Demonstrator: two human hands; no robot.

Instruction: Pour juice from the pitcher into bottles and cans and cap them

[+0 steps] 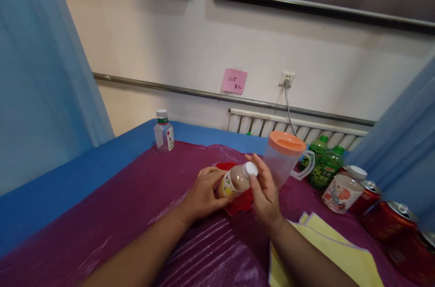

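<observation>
A clear bottle (234,181) with a fruit label and a white cap lies tilted between my hands, its cap pointing up and to the right. My left hand (204,191) is wrapped round its lower part. At the white cap (250,169), my right hand (265,189) has its thumb and fingers on either side. Under the bottle, a red item (240,204) with a wavy edge rests on the purple cover (136,201); my hands and the bottle hide part of it.
Behind my right hand stands a pitcher (280,160) with an orange lid. Green bottles (328,165), a white-capped bottle (343,189) and red cans (389,220) line the right. A yellow cloth (329,251) lies near my right forearm. Another bottle (164,135) stands at back left.
</observation>
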